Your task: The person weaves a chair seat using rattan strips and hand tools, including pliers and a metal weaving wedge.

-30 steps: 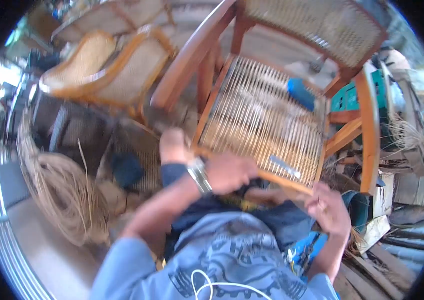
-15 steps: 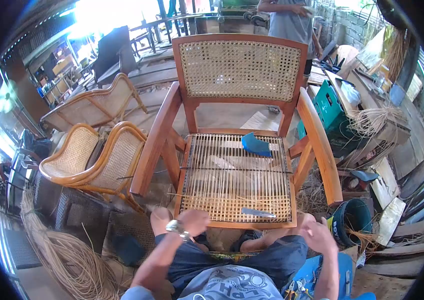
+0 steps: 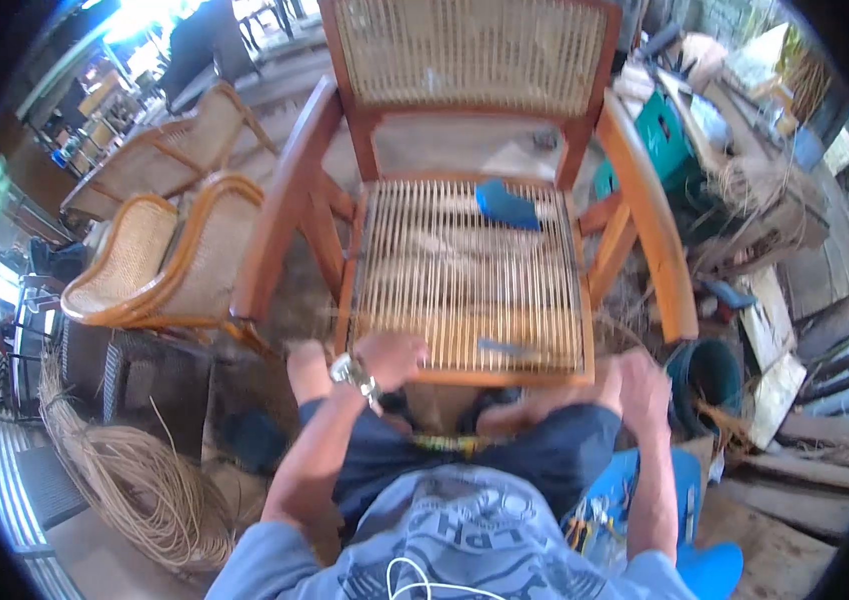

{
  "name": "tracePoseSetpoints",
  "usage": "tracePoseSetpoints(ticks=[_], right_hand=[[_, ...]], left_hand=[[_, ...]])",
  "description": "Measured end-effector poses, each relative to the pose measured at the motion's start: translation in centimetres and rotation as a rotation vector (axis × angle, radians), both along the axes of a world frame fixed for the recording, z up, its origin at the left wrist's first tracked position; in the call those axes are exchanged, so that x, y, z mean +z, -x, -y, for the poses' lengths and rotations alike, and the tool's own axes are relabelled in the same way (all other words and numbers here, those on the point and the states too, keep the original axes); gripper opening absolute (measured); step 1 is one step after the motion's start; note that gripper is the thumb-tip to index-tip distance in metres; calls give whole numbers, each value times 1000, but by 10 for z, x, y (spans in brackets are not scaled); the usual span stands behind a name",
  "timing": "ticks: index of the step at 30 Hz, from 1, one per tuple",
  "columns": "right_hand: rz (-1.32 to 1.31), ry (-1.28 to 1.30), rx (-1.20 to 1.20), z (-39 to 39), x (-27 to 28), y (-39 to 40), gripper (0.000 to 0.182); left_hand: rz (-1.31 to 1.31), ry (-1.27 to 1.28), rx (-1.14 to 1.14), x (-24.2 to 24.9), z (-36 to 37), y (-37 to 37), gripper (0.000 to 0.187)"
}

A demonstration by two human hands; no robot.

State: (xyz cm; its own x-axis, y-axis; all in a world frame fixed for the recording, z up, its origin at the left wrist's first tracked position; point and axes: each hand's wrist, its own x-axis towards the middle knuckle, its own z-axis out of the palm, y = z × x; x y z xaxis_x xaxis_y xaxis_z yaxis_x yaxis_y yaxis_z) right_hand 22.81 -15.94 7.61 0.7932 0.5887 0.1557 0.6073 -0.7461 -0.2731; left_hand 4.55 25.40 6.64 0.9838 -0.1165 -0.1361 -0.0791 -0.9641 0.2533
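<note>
Left grip (image 3: 390, 360): over the cane seat's (image 3: 465, 260) front-left corner; blurred, cannot tell if closed
Right grip (image 3: 645, 390): beside the front-right corner, likewise unclear
Cane seat: just ahead of both
Blue piece (image 3: 507, 206): near back edge

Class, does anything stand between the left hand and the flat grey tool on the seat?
Nothing visible does: only the cane seat shows between the flat grey tool and the left hand, which is by the seat's front edge.
</note>
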Motion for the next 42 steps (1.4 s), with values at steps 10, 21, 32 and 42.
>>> tracePoseSetpoints(ticks=[10, 21, 32, 42], right_hand=[[-442, -235, 313, -84, 28, 57, 10], [-241, -258, 292, -116, 8, 61, 20], [101, -117, 130, -100, 17, 18, 20], [-521, -273, 255, -119, 21, 29, 14]], left_hand=[[24, 293, -7, 25, 121, -35, 13], [-17, 347, 158, 29, 102, -26, 22], [-66, 391, 421, 38, 18, 2, 23], [72, -8, 410, 25, 33, -10, 17]])
